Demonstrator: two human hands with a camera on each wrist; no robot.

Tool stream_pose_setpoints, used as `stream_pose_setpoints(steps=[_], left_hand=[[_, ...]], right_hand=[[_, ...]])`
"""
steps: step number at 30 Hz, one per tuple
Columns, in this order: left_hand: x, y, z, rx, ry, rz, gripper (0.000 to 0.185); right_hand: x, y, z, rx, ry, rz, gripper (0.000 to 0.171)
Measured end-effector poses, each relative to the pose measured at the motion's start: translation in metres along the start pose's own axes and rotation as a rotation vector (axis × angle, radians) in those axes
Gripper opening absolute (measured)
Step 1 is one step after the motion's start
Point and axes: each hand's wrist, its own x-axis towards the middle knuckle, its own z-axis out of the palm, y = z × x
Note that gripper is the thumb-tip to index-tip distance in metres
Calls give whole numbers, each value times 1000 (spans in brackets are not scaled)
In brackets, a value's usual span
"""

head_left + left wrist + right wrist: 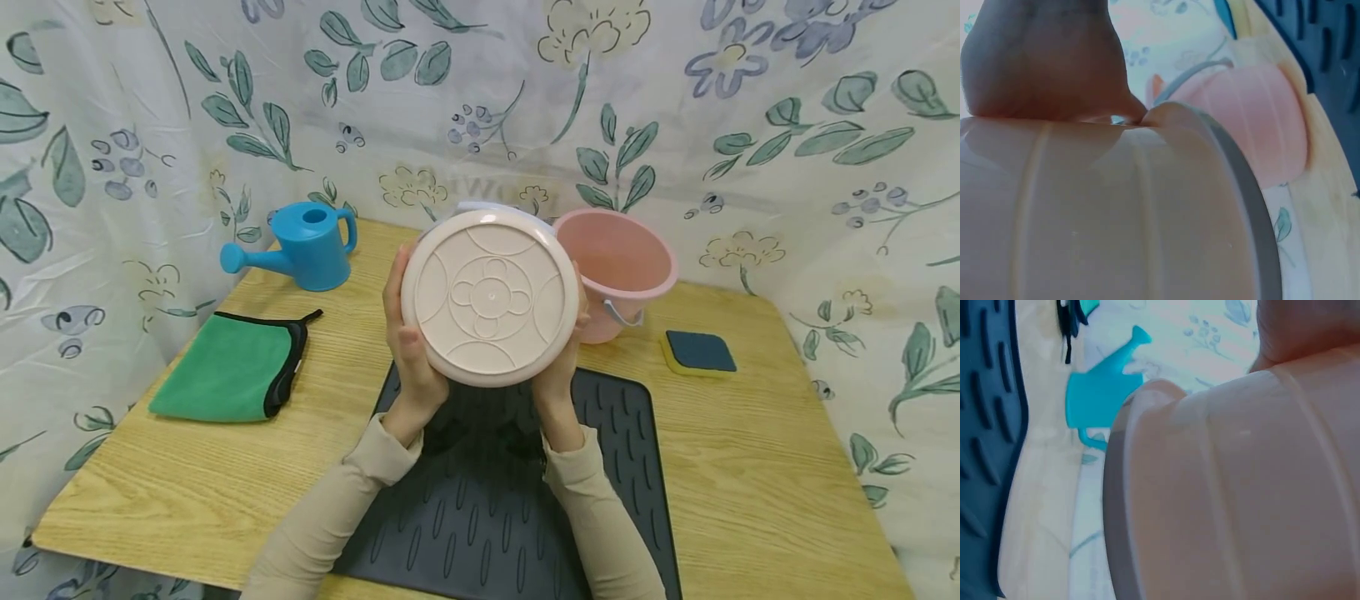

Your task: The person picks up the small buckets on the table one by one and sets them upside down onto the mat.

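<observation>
Both hands [487, 358] grip cream bucket [491, 296] above mat [622, 467].

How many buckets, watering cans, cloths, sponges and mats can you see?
Buckets: 2, a cream bucket held up by the left hand and right hand, and a pink bucket
Watering cans: 1, blue watering can
Cloths: 1, green cloth
Sponges: 1, sponge
Mats: 1, dark mat
Total: 6
</observation>
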Motion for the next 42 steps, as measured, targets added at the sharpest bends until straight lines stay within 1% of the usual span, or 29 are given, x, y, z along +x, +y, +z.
stream_pose_setpoints(steps=[1, 2, 3, 4, 5, 7, 8, 9, 10, 12, 14, 15, 17, 19, 21, 22, 25, 27, 31, 33, 34, 37, 38, 40, 42], left_hand=[[0, 2, -2, 8, -2, 6, 81], [0, 5, -3, 17, -3, 12, 81], [0, 7, -5, 32, -3, 15, 81], [0, 9, -7, 33, -5, 14, 81], [-1, 11, -9, 37, -6, 11, 82], [-2, 15, -13, 41, -2, -5, 83], [-3, 16, -15, 42, -2, -17, 83], [-3, 18, -17, 47, -3, -31, 83], [-4, 19, -18, 55, -5, -47, 83], [-6, 23, -21, 76, -11, -87, 82], [-8, 28, -23, 100, -18, -142, 80], [-9, 30, -24, 109, -22, -178, 79], [-11, 36, -26, 119, -30, -265, 77], [-13, 42, -29, 137, -38, -343, 74], [-14, 48, -32, 162, -51, -403, 72], [-15, 51, -33, 180, -56, -421, 71], [-16, 58, -37, 227, -70, -441, 69], [-18, 60, -40, 246, -74, -451, 66], [-25, 52, -42, 267, -90, -494, 59], [-33, 44, -45, 304, -93, -534, 56], [-38, 40, -47, 327, -83, -560, 55], [-55, 27, -55, 348, -12, -614, 50], [-60, 23, -57, 352, 13, -619, 49], [-66, 16, -60, 328, 65, -609, 49], [-67, 11, -63, 297, 86, -585, 48]], right_hand=[[-2, -1, 0, 61, -27, 28, 79], [-6, -2, -1, 71, -41, 56, 74], [-10, -4, -1, 105, -57, 96, 72], [-13, -7, -1, 176, -55, 151, 75], [-17, -9, -1, 198, -62, 195, 75], [-22, -15, 0, 168, -63, 256, 88], [-25, -18, 1, 133, -53, 272, 93], [-27, -21, 2, 131, -55, 288, 97], [-28, -23, 3, 117, -53, 297, 97], [-30, -26, 4, 98, -59, 285, 93], [-33, -28, 4, 76, -67, 253, 88], [-34, -29, 4, 57, -71, 227, 86], [-39, -31, 5, -25, -79, 171, 81], [-44, -32, 5, -88, -96, 139, 78], [-49, -32, 5, -109, -123, 129, 76], [-52, -32, 6, -106, -141, 141, 76], [-58, -34, 7, -53, -188, 185, 77], [-64, -35, 8, -47, -214, 203, 77], [-74, -31, 6, -42, -232, 229, 76], [-84, -26, 5, -58, -243, 266, 76], [-90, -23, 4, -60, -262, 294, 76], [-107, -13, 2, -99, -348, 417, 75], [-112, -10, 1, -106, -377, 455, 75], [-117, -5, 0, -112, -425, 505, 73], [-118, -3, 1, -114, -437, 521, 74]])
